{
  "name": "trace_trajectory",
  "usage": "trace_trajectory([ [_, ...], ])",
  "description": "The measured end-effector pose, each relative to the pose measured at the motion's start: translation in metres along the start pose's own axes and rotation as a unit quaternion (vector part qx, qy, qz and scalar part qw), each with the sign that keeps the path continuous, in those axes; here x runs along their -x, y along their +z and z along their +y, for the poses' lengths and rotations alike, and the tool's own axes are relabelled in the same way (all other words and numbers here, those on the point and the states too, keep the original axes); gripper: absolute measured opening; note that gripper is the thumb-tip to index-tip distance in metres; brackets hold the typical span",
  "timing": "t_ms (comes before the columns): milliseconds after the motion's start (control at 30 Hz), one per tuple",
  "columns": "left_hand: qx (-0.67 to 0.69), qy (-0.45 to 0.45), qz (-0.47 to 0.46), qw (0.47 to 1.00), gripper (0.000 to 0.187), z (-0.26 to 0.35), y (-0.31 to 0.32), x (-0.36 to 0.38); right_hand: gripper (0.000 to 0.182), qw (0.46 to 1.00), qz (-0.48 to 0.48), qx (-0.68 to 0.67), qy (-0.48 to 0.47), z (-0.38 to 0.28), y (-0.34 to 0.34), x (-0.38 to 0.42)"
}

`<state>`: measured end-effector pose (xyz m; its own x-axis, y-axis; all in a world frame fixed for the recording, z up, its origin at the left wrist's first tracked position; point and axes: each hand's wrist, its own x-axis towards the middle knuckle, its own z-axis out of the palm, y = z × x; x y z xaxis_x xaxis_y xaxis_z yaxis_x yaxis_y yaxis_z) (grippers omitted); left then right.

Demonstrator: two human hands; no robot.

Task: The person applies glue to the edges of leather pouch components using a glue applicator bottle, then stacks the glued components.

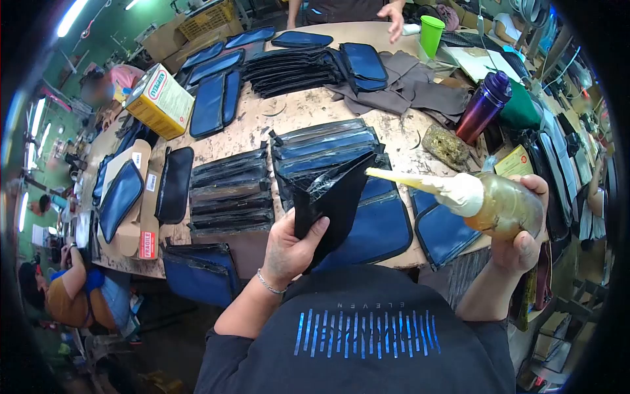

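My left hand (293, 246) is closed round a black fabric panel (341, 213), raised above the table with its glossy upper edge gaping. In my right hand (522, 246) is a squeeze glue bottle (505, 209), lying on its side. Amber liquid shows through its wall, and whitish wrapping covers its neck. The long yellow nozzle (400, 177) points left, its tip close to the panel's upper right corner. Behind the panel lie overlapping blue panels with shiny black edges (321, 141). Another row of such panels (230, 190) is to the left. Larger blue pieces (377, 230) lie under and beside my hands.
A yellow and white can (161, 105) stands at left near cardboard boxes (141, 197). At the back are a black stack (292, 69) and a green cup (430, 38). A purple bottle (484, 108) and a crusty lump (446, 146) sit at right. Across the table stands another person (348, 12).
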<state>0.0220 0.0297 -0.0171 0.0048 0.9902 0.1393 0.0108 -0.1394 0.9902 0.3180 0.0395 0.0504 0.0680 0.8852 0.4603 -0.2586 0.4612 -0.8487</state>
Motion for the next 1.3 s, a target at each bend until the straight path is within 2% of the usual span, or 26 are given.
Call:
trace_trajectory([
  [167,0.026,0.001,0.025,0.999,0.012,-0.001,0.002,0.004,0.070,0.999,-0.021,0.024,0.011,0.001,0.020,0.004],
  [333,0.025,0.002,0.040,0.999,0.011,-0.005,0.006,0.007,0.063,0.999,0.013,0.016,0.025,0.000,0.031,0.006],
  [467,0.012,0.014,0.042,0.999,0.009,-0.004,0.009,0.007,0.061,0.999,0.001,0.032,0.036,-0.001,0.031,0.008],
  [667,-0.027,0.035,0.038,0.998,0.009,-0.004,0.009,0.009,0.059,0.996,0.018,0.086,-0.015,-0.002,0.036,0.011],
  [867,-0.013,0.031,0.039,0.999,0.009,-0.002,0.010,0.009,0.058,0.998,0.026,0.060,0.025,-0.005,0.037,0.011],
  [933,-0.022,0.033,0.038,0.998,0.010,-0.003,0.009,0.009,0.058,0.997,-0.003,-0.006,0.071,-0.003,0.036,0.011],
  [1067,-0.021,0.021,0.033,0.999,0.012,-0.003,0.007,0.011,0.059,0.995,-0.003,-0.041,0.095,0.002,0.038,0.013],
  [1133,-0.014,0.025,0.039,0.999,0.011,-0.001,0.010,0.011,0.058,0.996,0.030,0.009,0.078,0.004,0.039,0.015],
  [1300,-0.030,0.044,0.048,0.997,0.011,-0.005,0.011,0.012,0.057,0.997,0.008,0.050,0.053,0.000,0.041,0.022],
])
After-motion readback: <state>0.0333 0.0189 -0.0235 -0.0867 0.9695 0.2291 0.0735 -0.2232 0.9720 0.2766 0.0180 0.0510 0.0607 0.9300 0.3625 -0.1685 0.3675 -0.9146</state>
